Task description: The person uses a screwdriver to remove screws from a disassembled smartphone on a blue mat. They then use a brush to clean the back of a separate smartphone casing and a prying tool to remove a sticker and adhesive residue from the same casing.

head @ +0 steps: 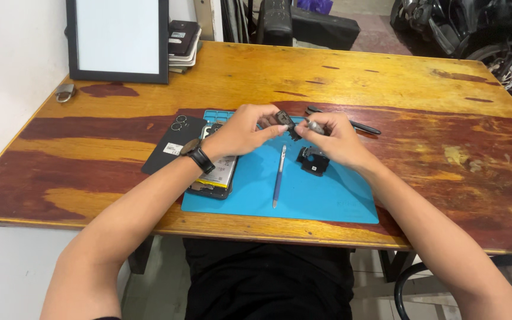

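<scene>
**Inspector:** Presently, your left hand pinches a small black component above the blue work mat, fingers clamped on its left end. Confirm the other side.

**Operator:** And my right?

**Inspector:** Your right hand closes its fingers on a slim grey tool, tip directed left at the component. The two meet between your hands, touching or very nearly; I cannot tell which. The component's long axis looks tilted, running from upper left to lower right, though it is small and partly hidden. Your left hand is the nearer, since it carries the piece.

**Operator:** What lies beneath?

**Inspector:** On the mat: a blue pen-shaped driver lying lengthwise toward you, a black square part just under your right hand, and an opened phone beneath your left wrist. A dark back cover rests on the tabletop, left of the mat.
</scene>
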